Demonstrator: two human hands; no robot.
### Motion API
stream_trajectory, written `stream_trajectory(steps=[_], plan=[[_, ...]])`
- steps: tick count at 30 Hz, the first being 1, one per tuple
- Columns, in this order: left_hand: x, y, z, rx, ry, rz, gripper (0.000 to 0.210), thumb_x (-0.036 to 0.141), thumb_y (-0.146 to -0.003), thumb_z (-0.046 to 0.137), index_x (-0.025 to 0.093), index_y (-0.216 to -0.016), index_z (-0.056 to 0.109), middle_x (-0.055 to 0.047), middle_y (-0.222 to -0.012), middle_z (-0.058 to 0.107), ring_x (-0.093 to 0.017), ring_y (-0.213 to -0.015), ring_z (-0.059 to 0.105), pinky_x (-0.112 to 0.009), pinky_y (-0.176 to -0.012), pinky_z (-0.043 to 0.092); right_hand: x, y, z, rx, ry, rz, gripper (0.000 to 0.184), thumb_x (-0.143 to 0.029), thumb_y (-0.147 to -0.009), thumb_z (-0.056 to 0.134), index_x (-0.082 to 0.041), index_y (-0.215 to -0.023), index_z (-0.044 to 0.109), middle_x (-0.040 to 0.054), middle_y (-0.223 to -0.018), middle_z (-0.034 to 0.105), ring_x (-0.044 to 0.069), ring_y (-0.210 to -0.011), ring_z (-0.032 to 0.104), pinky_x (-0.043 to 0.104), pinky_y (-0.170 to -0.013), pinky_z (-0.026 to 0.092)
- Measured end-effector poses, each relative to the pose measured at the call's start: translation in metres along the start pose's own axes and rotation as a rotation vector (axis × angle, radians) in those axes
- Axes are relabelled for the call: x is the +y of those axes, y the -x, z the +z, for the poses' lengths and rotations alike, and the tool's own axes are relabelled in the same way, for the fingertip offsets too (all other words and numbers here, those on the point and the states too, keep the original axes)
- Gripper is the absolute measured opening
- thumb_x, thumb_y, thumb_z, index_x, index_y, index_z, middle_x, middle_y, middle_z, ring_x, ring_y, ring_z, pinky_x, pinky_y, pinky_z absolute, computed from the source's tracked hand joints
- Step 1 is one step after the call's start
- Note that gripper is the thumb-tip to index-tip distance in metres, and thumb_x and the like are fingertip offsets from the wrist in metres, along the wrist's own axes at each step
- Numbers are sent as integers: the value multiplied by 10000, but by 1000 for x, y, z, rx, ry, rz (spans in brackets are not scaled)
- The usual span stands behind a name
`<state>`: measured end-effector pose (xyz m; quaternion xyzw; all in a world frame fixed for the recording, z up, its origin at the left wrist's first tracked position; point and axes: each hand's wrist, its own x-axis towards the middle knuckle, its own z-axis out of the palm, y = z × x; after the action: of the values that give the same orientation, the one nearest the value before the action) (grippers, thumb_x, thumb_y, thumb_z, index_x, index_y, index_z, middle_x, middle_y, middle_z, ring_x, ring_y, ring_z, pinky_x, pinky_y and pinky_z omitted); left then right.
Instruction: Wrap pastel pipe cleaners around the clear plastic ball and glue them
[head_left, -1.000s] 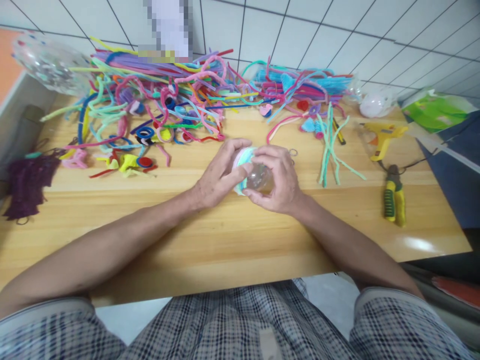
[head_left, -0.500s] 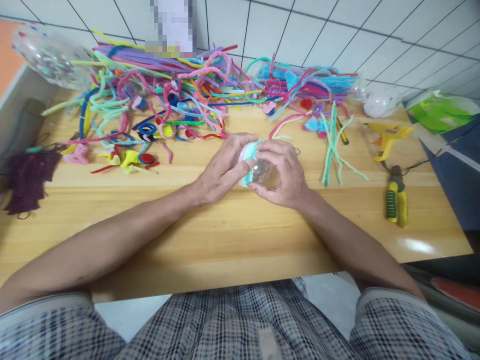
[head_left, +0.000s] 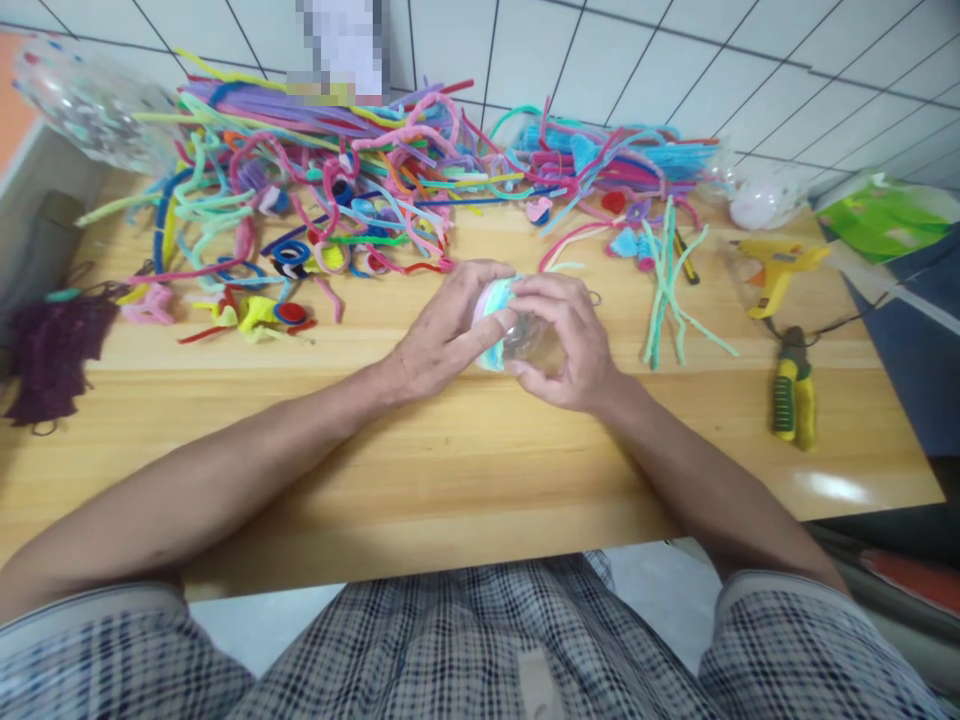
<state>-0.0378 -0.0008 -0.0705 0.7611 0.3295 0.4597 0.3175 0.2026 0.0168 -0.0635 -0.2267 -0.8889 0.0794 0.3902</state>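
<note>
Between my hands, just over the wooden table (head_left: 420,480), is a clear plastic ball (head_left: 519,342) with bands of mint, blue and lilac pipe cleaner (head_left: 493,300) round its left part. My left hand (head_left: 454,330) wraps the banded side, its thumb lying across the bands. My right hand (head_left: 566,335) curves round the clear side, fingertips on the upper edge of the bands and thumb low on the ball. The palms hide part of the ball. Right of my right hand lie several loose mint pipe cleaners (head_left: 664,290), crossed over each other.
Heaps of coloured pipe cleaners (head_left: 300,150) line the back by the tiled wall. At the right lie a yellow glue gun (head_left: 784,270), green-yellow pliers (head_left: 793,390) and a yellow-black cutter (head_left: 686,258). A dark purple tasselled piece (head_left: 56,350) sits at far left.
My right thumb and fingers have shifted slightly on the ball, and the thumb sits a little farther right. Both hands still hold it in nearly the same place.
</note>
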Motion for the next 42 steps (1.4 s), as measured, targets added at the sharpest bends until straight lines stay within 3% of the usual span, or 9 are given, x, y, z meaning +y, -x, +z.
stream_trajectory(steps=[5, 13, 24, 31, 36, 42], plan=[[2, 1, 1, 4, -19, 15, 482, 574, -1182, 540, 244, -1533, 549, -125, -1471, 671, -286, -1387, 662, -478, -1257, 536, -6, -1, 4, 60, 26, 9, 555, -435, -975, 740, -337, -1495, 573, 124, -1469, 716, 389, -1360, 698, 686, -1170, 551], [5, 1, -1, -24, -46, 12, 539, 631, -1183, 498, 244, -1557, 526, -130, -1508, 645, -295, -1435, 627, -489, -1285, 513, -8, 1, 8, 51, 13, 83, 532, -491, -944, 778, -330, -1420, 604, 122, -1443, 703, 399, -1366, 678, 709, -1192, 528], [-5, -2, -7, -76, -63, 63, 812, 809, -1005, 689, 250, -1567, 511, -183, -1574, 601, -374, -1504, 587, -574, -1320, 495, -6, 1, 7, 70, 35, 12, 583, -435, -939, 764, -322, -1476, 566, 127, -1454, 704, 387, -1348, 692, 685, -1150, 563], [-10, -5, -11, -134, -114, 109, 830, 775, -999, 719, 245, -1591, 476, -195, -1581, 586, -383, -1529, 567, -595, -1328, 483, -1, 0, 4, 77, 12, -28, 571, -490, -965, 752, -312, -1480, 583, 137, -1437, 713, 379, -1325, 695, 677, -1115, 585], [-13, -5, -9, -107, -120, 110, 890, 767, -927, 809, 261, -1581, 479, -187, -1586, 581, -395, -1520, 567, -602, -1326, 485, 2, 2, 5, 27, 1, 42, 533, -497, -981, 733, -307, -1457, 584, 138, -1451, 699, 389, -1363, 669, 682, -1157, 548], [-19, -5, -9, -125, -168, 243, 855, 637, -978, 780, 264, -1637, 382, -182, -1590, 528, -373, -1532, 546, -625, -1303, 511, 2, 1, 6, 61, -23, -23, 530, -474, -1015, 692, -307, -1497, 550, 134, -1464, 685, 381, -1353, 680, 663, -1154, 550]])
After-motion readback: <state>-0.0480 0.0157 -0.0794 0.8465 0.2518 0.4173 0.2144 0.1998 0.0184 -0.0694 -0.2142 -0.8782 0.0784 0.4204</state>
